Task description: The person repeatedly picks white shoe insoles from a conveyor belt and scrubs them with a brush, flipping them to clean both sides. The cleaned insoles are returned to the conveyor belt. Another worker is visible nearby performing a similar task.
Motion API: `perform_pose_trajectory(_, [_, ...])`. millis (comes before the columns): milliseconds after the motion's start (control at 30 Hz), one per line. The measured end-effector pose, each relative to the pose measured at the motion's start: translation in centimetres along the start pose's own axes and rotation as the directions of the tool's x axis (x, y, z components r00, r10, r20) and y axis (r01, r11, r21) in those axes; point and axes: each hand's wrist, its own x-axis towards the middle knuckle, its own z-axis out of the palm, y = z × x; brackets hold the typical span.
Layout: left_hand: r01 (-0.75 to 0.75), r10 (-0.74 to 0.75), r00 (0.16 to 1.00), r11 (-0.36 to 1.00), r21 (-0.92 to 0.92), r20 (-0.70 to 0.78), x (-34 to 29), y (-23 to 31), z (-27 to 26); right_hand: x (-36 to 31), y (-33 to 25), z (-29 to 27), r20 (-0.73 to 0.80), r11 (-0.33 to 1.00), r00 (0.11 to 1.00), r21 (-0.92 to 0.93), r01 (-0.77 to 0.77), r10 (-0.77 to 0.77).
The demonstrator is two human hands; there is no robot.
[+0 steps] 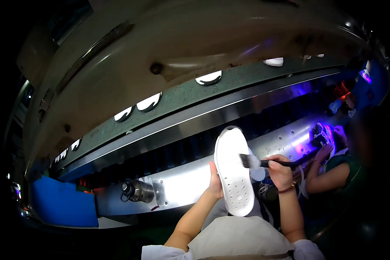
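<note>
A white shoe sole [232, 160] stands tilted up in front of me, its lower part dotted with small holes. My left hand [215, 182] grips it by its left edge, thumb along the side and the other fingers hidden behind. In my right hand [280, 172] is a brush [264, 162] with a black handle, held between thumb and fingers. Its bristles touch the middle of the sole near the right edge. A braided red bracelet [287, 188] circles my right wrist.
A dark metal bottle [137, 191] stands on the metal bench [177, 187] at left. Beyond, several white shoe parts [149, 102] lie on a green conveyor belt [177, 99] under a large hood [182, 39]. At right a co-worker's hands [323, 152] hold a shoe [323, 135] under purple light.
</note>
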Motion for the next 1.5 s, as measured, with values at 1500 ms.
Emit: perform_pose_trajectory(1500, [-0.327,0.372,0.918,0.907,-0.266,0.14,-3.0,3.3,4.9,0.7,-1.7,9.7,0.674,0.659,0.738,-0.563,0.498,0.018])
